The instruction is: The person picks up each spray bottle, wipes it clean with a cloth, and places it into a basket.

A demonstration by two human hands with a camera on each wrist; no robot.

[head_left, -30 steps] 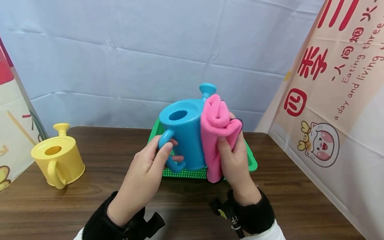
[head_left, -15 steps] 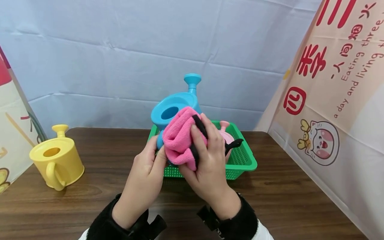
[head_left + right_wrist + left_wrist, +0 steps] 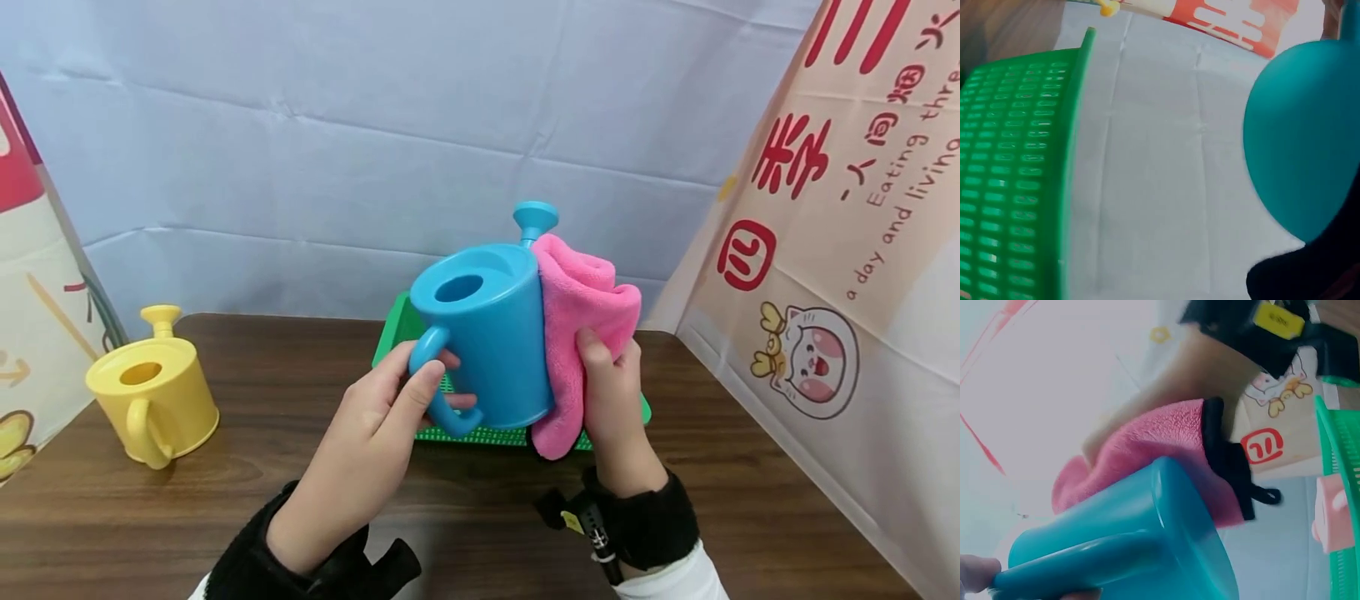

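Note:
A blue watering can (image 3: 491, 350) is held up over the green basket, its spout rising at the back right. My left hand (image 3: 360, 442) grips it by the handle, thumb on the outside. In my right hand (image 3: 615, 400) is a bunched pink cloth (image 3: 562, 333), which lies against the can's right side. The left wrist view shows the cloth's black edging and a small loop, with the cloth (image 3: 1147, 440) touching the can (image 3: 1116, 550). Only the rounded blue can (image 3: 1304, 125) and dark edging appear in the right wrist view; the right fingers are partly hidden.
The green basket (image 3: 393, 329) stands on the wooden table behind the hands. A pink object (image 3: 1332, 512) sits in it, seen in the left wrist view. Off to the left stands a yellow watering can (image 3: 153, 400). Hanging cloth sheets border the table's back and sides.
Half a second ago the cloth was over the can's front near the handle; now my right hand has it on the right side. The can has turned and shifted slightly right.

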